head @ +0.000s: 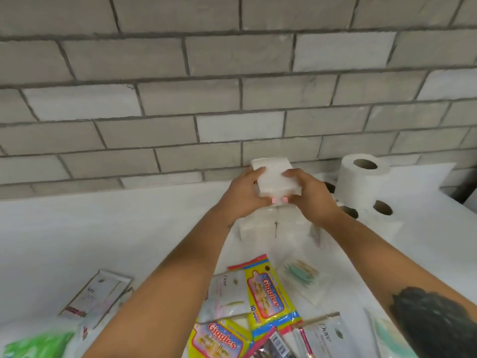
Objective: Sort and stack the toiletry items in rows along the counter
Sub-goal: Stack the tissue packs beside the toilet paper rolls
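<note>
White, soft-looking tissue pack gripped between both hands, raised above the surface near the tiled wall. Left hand clasped on the pack's left side, fingers curled over its upper edge. Right hand clasped on the right side, fingers likewise wrapped over the top, thumbs with pink nails meeting at the pack's near end. Directly under the held pack, more white tissue packs side by side on the surface, partly hidden by the wrists. Just to the right, toilet rolls, one upright on top of others lying with their cardboard cores facing the camera. Nearer the camera, loose items scattered on the surface: a yellow Giggles wipes packet with red and blue edging, a second Giggles packet lower down and partly overlapped, white Dove sachets beside and beneath them, another Dove sachet at lower right. Clear bag of green-tipped sticks to the right of the upright wipes packet; exact contents too blurred to tell. Flat white carton lying tilted at lower left, a green packet at the bottom-left corner. Dark tattoo on the right forearm.
</note>
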`<action>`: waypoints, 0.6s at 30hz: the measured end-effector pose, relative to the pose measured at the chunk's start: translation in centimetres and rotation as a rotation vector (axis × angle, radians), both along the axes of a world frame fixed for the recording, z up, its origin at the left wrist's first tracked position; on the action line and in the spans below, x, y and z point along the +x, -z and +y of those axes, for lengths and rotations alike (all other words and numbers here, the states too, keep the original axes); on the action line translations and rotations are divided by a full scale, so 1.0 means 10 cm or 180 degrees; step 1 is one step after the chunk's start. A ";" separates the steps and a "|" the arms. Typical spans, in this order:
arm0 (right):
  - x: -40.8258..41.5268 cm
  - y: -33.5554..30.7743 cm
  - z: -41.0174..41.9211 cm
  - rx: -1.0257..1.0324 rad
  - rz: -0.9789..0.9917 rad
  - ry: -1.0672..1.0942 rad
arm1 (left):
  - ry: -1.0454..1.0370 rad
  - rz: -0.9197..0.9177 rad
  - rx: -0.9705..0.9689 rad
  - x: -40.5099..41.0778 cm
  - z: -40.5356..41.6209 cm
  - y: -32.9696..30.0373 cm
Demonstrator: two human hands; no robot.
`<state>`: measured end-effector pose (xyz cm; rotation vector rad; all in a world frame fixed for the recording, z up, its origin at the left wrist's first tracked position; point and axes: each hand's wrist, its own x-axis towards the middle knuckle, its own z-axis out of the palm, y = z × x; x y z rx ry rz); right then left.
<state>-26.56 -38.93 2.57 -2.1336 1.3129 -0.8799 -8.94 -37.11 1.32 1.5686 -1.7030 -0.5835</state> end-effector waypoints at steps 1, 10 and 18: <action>0.01 0.04 -0.05 0.0034 -0.0004 -0.0011 | -0.0020 -0.0033 0.0031 -0.01 -0.05 0.04; 0.02 0.27 -0.23 -0.0066 0.0453 0.0096 | -0.0141 -0.1271 0.0274 0.00 -0.16 0.17; 0.04 0.32 -0.26 -0.0320 0.0705 0.0013 | -0.0216 -0.1788 0.0385 -0.04 -0.15 0.15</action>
